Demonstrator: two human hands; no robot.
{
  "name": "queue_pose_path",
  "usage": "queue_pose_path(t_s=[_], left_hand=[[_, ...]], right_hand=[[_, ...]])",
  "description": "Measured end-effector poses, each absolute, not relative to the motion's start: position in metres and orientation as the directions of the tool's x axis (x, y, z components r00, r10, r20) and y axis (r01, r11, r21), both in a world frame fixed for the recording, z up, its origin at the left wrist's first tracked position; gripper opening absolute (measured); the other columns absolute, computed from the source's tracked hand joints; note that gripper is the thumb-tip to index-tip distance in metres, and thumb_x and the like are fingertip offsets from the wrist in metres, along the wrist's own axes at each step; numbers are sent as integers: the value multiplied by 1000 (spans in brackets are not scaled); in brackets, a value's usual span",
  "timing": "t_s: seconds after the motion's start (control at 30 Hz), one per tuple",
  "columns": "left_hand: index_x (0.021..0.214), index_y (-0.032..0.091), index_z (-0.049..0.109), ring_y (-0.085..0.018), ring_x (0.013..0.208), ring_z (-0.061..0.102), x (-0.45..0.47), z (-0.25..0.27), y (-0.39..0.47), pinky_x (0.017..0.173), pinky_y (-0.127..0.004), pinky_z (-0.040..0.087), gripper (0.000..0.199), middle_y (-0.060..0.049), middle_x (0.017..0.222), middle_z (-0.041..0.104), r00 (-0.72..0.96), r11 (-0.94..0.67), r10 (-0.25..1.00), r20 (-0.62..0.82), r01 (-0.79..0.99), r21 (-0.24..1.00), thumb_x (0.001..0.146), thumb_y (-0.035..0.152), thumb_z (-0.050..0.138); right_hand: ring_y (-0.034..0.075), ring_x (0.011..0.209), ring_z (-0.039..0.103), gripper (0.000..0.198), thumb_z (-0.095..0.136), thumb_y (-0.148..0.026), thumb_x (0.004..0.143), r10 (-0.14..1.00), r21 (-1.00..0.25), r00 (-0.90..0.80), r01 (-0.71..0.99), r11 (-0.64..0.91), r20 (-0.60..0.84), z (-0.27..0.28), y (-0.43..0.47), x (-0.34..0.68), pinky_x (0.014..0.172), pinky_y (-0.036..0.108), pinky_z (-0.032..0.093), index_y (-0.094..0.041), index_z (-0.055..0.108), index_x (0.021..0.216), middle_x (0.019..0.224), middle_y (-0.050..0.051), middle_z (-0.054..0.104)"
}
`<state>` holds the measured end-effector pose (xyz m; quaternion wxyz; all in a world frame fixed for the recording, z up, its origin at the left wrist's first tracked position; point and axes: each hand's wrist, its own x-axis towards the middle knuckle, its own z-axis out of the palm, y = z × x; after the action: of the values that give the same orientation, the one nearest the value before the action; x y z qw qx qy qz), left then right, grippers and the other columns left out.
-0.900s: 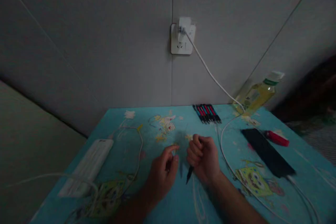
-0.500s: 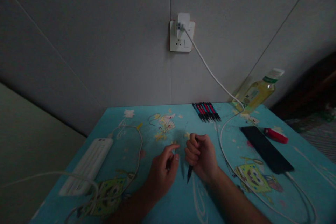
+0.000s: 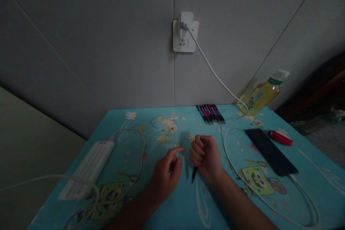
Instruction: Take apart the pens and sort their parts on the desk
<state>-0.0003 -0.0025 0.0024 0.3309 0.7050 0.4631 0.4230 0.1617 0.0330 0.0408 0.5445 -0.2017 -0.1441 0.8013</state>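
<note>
My right hand [image 3: 206,156] is closed in a fist around a black pen [image 3: 194,175]. The pen's tip points down towards the table, and most of its barrel is hidden inside the fingers. Just to the left, my left hand [image 3: 167,172] rests near the table with its index finger stretched towards the right hand. Its thumb and index finger are apart, and no object shows between them. Beyond the hands, a row of several pens [image 3: 210,114] in black, red and blue lies side by side by the wall.
A white power strip [image 3: 86,170] and its cable lie at left on the blue patterned tablecloth [image 3: 151,122]. At right are a black phone [image 3: 271,151] on a white cable, a red object [image 3: 280,138] and a yellow-liquid bottle [image 3: 262,95]. A charger [image 3: 186,25] sits in the wall socket.
The whole view has shifted slightly. Both hands keep nearly the same pose, and the pen stays in my right fist with its tip tilted a little differently.
</note>
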Motion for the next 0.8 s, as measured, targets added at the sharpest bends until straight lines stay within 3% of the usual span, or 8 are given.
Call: queue_pose_path(t_s=[0.8], left_hand=[[121, 18, 56, -10, 53, 40, -1, 5, -4, 54, -23, 30, 25, 8, 61, 36, 239, -374, 922, 303, 361, 854, 98, 24, 46]], right_hand=[[7, 42, 11, 31, 52, -33, 86, 934, -465, -323, -811, -356, -153, 42, 31, 161, 36, 20, 12, -22, 36, 62, 50, -10, 23]])
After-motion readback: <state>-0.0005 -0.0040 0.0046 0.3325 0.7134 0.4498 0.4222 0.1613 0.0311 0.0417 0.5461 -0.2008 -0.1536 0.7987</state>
